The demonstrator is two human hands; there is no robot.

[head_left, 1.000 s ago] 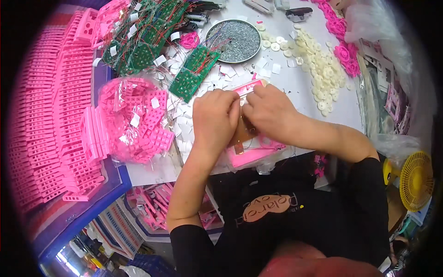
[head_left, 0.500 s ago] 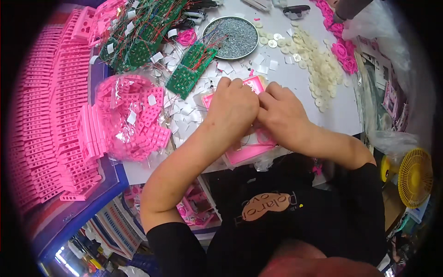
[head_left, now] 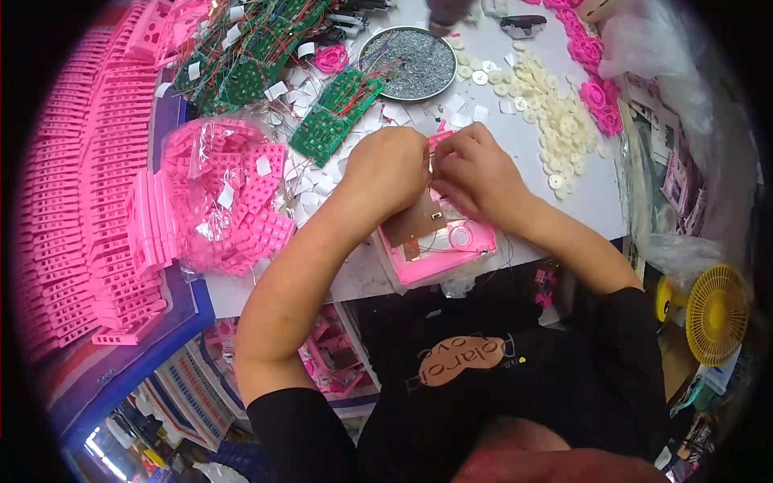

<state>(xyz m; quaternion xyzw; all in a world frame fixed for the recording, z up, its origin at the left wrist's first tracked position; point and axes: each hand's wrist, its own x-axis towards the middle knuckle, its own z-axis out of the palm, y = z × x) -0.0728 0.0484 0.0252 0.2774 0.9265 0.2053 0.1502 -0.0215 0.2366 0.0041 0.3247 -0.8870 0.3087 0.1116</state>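
A pink plastic case (head_left: 448,264) lies near the table's front edge on clear wrapping, its inside facing up. In it are a brown board (head_left: 415,221), a round pink ring (head_left: 460,235) and thin wires. My left hand (head_left: 392,167) is curled over the case's far left part, its fingertips hidden. Close beside it, my right hand (head_left: 481,175) bends its fingers inward over the far right part. Both hands are closed, fingers meeting between them; whatever they grip is too small or hidden to make out.
Beyond lie a dish of small screws (head_left: 411,64), wired green circuit boards (head_left: 336,113) and cream discs (head_left: 560,129). A bag of pink keypads (head_left: 229,197) and stacked pink parts (head_left: 88,185) fill the left. A blurred dark tool (head_left: 447,12) hangs over the far edge. A yellow fan (head_left: 717,314) stands right.
Both hands have shifted away from me, uncovering the brown board and more of the case. The dark tool at the far edge has swung left, near the dish.
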